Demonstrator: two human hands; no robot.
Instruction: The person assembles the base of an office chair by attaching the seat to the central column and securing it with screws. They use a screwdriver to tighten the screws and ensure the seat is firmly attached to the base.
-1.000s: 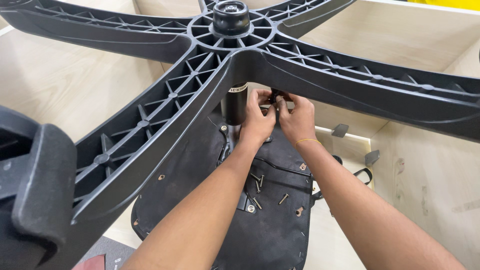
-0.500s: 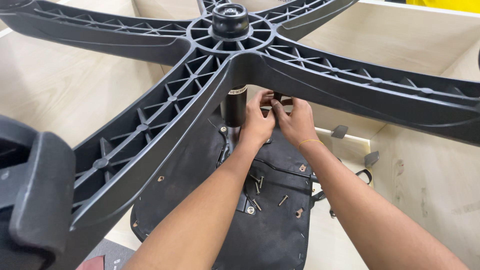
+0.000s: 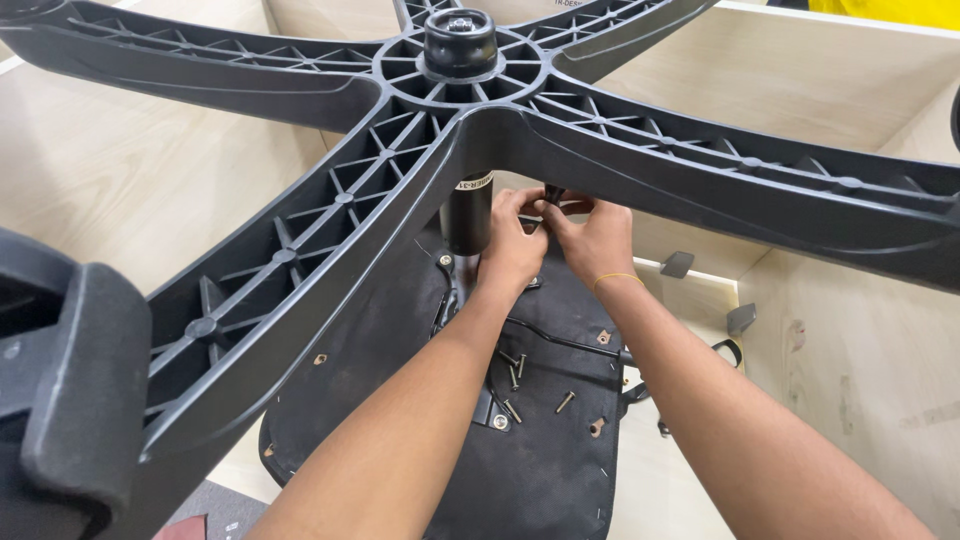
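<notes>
Several loose screws [image 3: 540, 385] are lying on the upturned chair seat [image 3: 530, 470], so we are judging the fastening only partly done. We are pinching a small dark part [image 3: 553, 193] with our left hand [image 3: 512, 245] and right hand [image 3: 597, 240], just beside the black column [image 3: 468, 215], under the star base [image 3: 330, 260].
</notes>
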